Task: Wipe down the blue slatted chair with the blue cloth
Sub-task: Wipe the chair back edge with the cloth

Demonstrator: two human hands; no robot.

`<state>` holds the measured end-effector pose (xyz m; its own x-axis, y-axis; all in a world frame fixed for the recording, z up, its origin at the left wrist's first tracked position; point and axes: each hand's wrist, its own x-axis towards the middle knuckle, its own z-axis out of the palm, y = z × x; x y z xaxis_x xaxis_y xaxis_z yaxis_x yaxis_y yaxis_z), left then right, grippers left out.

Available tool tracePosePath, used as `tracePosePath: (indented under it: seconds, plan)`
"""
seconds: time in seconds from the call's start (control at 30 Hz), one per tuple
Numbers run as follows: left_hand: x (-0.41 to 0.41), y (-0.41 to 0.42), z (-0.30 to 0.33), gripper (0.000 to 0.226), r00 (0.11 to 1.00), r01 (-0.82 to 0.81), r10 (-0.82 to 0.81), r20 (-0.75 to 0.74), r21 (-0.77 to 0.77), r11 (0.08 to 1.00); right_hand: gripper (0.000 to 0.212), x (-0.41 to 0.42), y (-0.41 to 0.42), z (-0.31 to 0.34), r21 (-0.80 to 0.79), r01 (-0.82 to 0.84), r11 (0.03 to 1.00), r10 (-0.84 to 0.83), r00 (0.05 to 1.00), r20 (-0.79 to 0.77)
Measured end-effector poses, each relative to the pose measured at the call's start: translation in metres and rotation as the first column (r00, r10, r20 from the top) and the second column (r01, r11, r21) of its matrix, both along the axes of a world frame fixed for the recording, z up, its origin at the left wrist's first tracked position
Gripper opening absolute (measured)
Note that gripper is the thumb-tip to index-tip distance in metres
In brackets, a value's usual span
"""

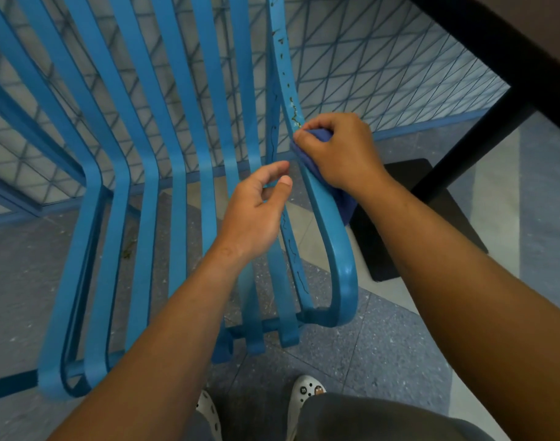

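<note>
The blue slatted chair point(180, 160) fills the left and middle of the head view, its slats running from the backrest down into the seat. My right hand point(339, 154) grips the dark blue cloth point(318, 136) and presses it against the chair's rightmost curved bar, where chipped paint and dirt marks show. Part of the cloth hangs below my wrist behind the bar. My left hand point(256, 208) hovers just left of that bar with loosely curled fingers, holding nothing.
A dark table top point(510, 43) with a black leg and flat black base point(415, 218) stands close on the right. Behind the chair runs a blue wire-mesh fence point(383, 74). The floor is grey speckled tile. My white clogs point(307, 393) are at the bottom.
</note>
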<state>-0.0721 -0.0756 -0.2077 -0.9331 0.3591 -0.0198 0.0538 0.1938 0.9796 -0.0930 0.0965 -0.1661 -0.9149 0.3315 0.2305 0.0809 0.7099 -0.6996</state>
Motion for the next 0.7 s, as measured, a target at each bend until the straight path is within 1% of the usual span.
tracePosePath:
  seconds: [0.07, 0.13, 0.2, 0.23, 0.3, 0.37, 0.43, 0.57, 0.63, 0.7]
  plan:
    - [0.005, 0.003, 0.001, 0.042, 1.000, 0.021, -0.021, 0.021, 0.003, 1.000, 0.015, -0.007, 0.009, -0.003, -0.008, 0.062, 0.998, -0.062, 0.998, -0.029]
    - [0.010, 0.006, 0.000, 0.048, 0.997, 0.064, -0.063, 0.040, -0.009, 0.998, 0.015, -0.005, 0.022, -0.004, 0.013, 0.118, 0.993, -0.118, 0.993, -0.023]
    - [0.013, 0.007, -0.001, 0.051, 0.994, 0.100, -0.099, 0.044, -0.021, 0.995, 0.011, 0.005, 0.031, -0.001, 0.012, 0.131, 0.991, -0.130, 0.991, -0.039]
    - [0.014, 0.008, -0.001, 0.052, 0.993, 0.109, -0.108, 0.042, -0.018, 0.994, 0.010, 0.011, 0.032, 0.002, -0.001, 0.112, 0.994, -0.112, 0.992, -0.059]
    - [0.014, 0.009, 0.000, 0.051, 0.993, 0.113, -0.113, 0.043, -0.002, 0.994, 0.009, 0.024, 0.025, 0.006, -0.037, 0.021, 0.999, -0.024, 0.996, -0.086]
    - [0.014, 0.010, 0.001, 0.049, 0.993, 0.109, -0.110, 0.043, 0.017, 0.994, 0.008, 0.034, 0.013, 0.005, -0.064, -0.082, 0.995, 0.079, 0.995, -0.055]
    - [0.016, 0.011, 0.001, 0.048, 0.993, 0.114, -0.115, 0.040, 0.025, 0.993, 0.008, 0.034, 0.004, -0.002, -0.061, -0.114, 0.992, 0.114, 0.993, -0.008]
    - [0.017, 0.011, 0.002, 0.059, 0.990, 0.112, -0.116, 0.076, 0.055, 0.992, 0.009, 0.005, 0.011, -0.003, -0.119, -0.021, 0.993, 0.022, 1.000, 0.008]
    - [0.017, 0.011, 0.002, 0.059, 0.989, 0.114, -0.119, 0.085, 0.059, 0.992, 0.010, -0.009, 0.020, -0.001, -0.085, 0.056, 0.995, -0.054, 0.998, 0.023]
    - [0.015, 0.010, 0.002, 0.058, 0.987, 0.128, -0.132, 0.091, 0.050, 0.991, 0.012, -0.011, 0.025, -0.001, -0.041, 0.106, 0.994, -0.106, 0.994, -0.018]
